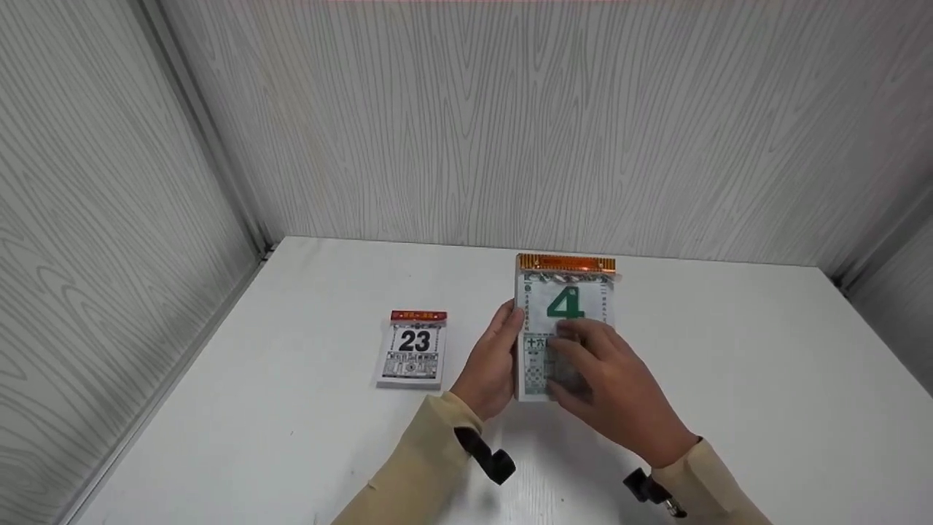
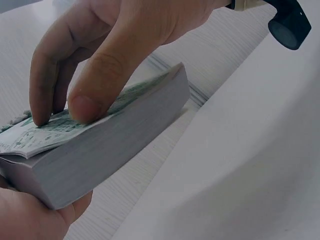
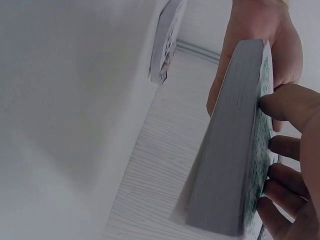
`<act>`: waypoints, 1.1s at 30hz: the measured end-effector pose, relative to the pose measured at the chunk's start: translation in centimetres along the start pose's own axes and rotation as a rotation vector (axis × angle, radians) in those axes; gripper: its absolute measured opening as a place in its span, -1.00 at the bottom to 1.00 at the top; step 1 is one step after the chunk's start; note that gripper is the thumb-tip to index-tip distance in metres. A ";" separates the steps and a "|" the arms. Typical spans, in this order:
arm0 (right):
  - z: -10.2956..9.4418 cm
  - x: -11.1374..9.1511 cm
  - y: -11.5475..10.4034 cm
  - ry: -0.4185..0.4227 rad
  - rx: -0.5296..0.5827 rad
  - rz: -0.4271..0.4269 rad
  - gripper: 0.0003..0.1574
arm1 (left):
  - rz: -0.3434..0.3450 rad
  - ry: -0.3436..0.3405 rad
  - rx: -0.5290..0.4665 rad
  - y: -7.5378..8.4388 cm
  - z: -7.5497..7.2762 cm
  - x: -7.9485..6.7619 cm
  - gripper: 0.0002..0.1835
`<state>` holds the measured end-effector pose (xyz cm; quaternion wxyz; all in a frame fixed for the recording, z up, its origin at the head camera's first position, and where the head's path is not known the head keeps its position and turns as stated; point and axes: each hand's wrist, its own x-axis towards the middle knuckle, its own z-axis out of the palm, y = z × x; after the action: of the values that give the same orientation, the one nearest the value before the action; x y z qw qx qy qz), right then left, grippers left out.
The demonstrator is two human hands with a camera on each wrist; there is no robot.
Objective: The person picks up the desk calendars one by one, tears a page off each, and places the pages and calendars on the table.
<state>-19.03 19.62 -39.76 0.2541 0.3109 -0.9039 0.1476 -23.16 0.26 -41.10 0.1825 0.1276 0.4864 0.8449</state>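
My left hand (image 1: 494, 368) grips a thick tear-off calendar (image 1: 538, 295) by its left side, thumb along the edge. The calendar stands tilted up above the table, with an orange strip across its top and a large green 4 on the front page. My right hand (image 1: 623, 386) lies over the lower front, its fingertips and thumb spread on the printed page. In the left wrist view, that thumb (image 2: 97, 95) rests on the top sheet, whose near corner lifts slightly off the block. The right wrist view shows the thick page edge of the calendar (image 3: 225, 145).
A smaller tear-off calendar (image 1: 412, 357) with a red top strip and a black 23 lies on the white table (image 1: 291, 408), left of my left hand. Grey wood-grain panels (image 1: 466, 124) stand behind the table and at both sides.
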 end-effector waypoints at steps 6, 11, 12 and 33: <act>0.0 0.0 -0.2 -0.022 0.011 -0.002 -0.22 | -0.005 0.006 0.042 -0.1 0.1 -0.1 -0.44; 0.1 0.1 -0.6 -0.051 0.015 0.019 -0.08 | 0.007 0.025 0.047 -0.1 0.0 -0.2 -0.44; 0.0 0.1 -0.7 -0.059 0.012 0.027 -0.05 | 0.010 0.025 0.041 -0.1 0.0 -0.2 -0.44; 0.7 -0.1 -1.2 -0.065 -0.045 0.042 0.05 | 0.030 0.008 0.034 -0.4 0.3 -0.1 -0.42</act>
<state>-18.47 18.42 -40.24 0.2282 0.2909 -0.9211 0.1222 -22.87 0.67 -41.31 0.1658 0.1343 0.4995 0.8396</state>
